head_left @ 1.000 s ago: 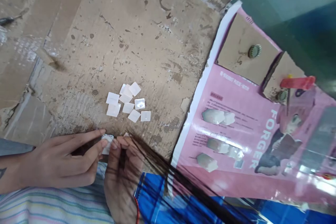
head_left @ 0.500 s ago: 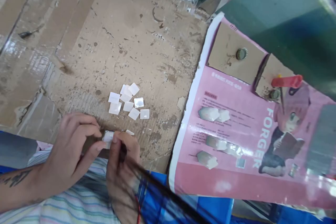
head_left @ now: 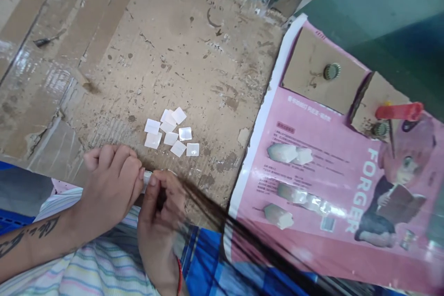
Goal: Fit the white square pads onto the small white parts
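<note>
Head view: a small white piece (head_left: 147,178) is pinched right at the near edge of the cardboard sheet (head_left: 180,41). It's gripped on one side by the curled-up fingers of the left hand (head_left: 111,185) and on the other by the closed thumb and fingertips of the right hand (head_left: 161,222). Just beyond, a cluster of white squares (head_left: 171,132) is scattered on the cardboard. A pink poster (head_left: 329,185) is laid to the right.

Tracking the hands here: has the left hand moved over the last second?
Yes. Against the white squares on the cardboard, the left hand has moved up-frame, level with their lower edge, fingers now curled on the white piece.
</note>
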The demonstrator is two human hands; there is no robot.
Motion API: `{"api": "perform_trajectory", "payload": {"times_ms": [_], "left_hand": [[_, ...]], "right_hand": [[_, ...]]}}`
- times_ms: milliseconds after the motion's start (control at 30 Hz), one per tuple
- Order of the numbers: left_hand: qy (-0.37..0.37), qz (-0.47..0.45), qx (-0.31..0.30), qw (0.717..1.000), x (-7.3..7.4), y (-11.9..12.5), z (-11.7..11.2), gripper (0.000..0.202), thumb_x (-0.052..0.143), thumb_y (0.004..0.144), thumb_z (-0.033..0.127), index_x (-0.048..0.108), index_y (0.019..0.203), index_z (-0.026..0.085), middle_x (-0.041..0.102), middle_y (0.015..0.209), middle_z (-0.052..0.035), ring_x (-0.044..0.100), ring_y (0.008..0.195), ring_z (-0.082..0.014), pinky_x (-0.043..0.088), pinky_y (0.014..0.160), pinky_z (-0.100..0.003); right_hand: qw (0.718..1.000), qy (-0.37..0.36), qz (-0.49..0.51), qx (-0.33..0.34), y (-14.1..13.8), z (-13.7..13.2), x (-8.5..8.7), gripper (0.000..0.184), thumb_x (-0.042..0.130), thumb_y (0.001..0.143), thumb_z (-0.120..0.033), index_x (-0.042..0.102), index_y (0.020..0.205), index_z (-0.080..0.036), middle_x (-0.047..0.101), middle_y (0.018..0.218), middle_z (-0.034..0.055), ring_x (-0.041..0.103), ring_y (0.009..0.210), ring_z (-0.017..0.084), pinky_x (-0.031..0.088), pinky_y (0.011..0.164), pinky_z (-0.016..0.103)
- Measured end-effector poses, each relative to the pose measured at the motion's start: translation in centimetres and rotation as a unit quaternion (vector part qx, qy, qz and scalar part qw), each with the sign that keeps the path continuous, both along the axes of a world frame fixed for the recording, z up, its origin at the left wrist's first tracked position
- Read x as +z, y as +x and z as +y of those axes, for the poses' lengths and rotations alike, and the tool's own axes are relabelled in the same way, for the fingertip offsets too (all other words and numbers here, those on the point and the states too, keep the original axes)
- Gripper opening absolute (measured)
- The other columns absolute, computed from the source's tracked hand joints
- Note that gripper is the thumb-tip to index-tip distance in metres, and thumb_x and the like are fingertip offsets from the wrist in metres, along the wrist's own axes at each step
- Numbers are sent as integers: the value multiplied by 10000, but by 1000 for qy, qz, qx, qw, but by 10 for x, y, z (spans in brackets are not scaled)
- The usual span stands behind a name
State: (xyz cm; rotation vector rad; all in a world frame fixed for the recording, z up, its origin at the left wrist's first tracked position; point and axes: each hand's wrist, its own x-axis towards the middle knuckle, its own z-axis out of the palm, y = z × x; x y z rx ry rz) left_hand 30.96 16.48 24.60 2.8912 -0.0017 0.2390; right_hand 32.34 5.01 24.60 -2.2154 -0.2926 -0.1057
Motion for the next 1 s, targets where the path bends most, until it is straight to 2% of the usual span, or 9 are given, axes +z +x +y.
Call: {"api": "perform_trajectory", "payload": {"times_ms": [100,200,400,567,700,800,867,933,1000], "left_hand": [[6,-16,-3,1000,1,1,1,265,404,1066,128,505,838,215,605,827,-65,467,825,-265,309,769,-426],[7,-19,-3,1000,0,1,3,276,405,1068,112,526,837,202,610,808,-59,481,813,-260,315,775,-422],[-15,-53,7,998,-9,0,2,347,343,1078,157,545,801,214,637,782,-59,493,788,-276,289,758,-425],[-52,-53,-10,997,-5,1,6,369,301,1114,180,538,832,199,607,752,-29,504,738,-241,294,740,-413],[-97,-53,-9,994,-2,0,13,358,272,1133,200,520,875,199,596,771,-13,509,739,-217,324,726,-384],[-135,-51,23,989,-4,-7,17,318,258,1131,189,510,938,207,609,849,-33,539,827,-222,369,773,-375],[-144,-42,47,988,-5,-13,19,283,280,1130,214,544,1027,202,635,975,-73,545,935,-249,385,835,-395],[-139,-21,57,988,-6,-20,20,296,300,1127,264,580,1191,191,634,1130,-118,523,1037,-291,387,894,-437],[-121,6,50,991,-6,-24,21,381,294,1126,338,545,1377,199,606,1261,-151,497,1122,-337,391,942,-491]], "right_hand": [[1000,-5,-26,-6,0,2,-4,204,444,1124,-223,583,974,-220,676,767,-19,625,660,133,506,597,234],[999,21,-29,-13,-1,3,-8,201,439,1119,-200,592,990,-214,669,792,-13,637,683,130,520,621,228],[999,10,-44,-14,-1,2,-11,212,436,1128,-225,571,964,-230,635,770,-34,600,660,123,482,601,220],[999,48,-13,-7,-1,-1,-12,175,446,1124,-231,573,1005,-239,626,813,-36,623,691,109,513,641,200],[997,76,-20,-16,-5,-1,-19,143,461,1119,-243,591,1059,-242,659,865,-19,665,744,119,546,670,212],[994,103,-4,-32,-10,-1,-24,124,464,1121,-249,587,1109,-245,685,896,-5,683,765,123,569,687,221],[992,112,16,-56,-14,-2,-24,123,466,1122,-249,584,1156,-244,698,923,5,691,776,123,580,692,224],[992,98,18,-79,-16,-3,-22,147,452,1126,-259,586,1185,-239,703,947,20,697,791,130,589,694,235],[994,73,5,-78,-15,-4,-18,190,428,1131,-266,590,1221,-225,696,958,35,699,807,143,599,699,257]]}}
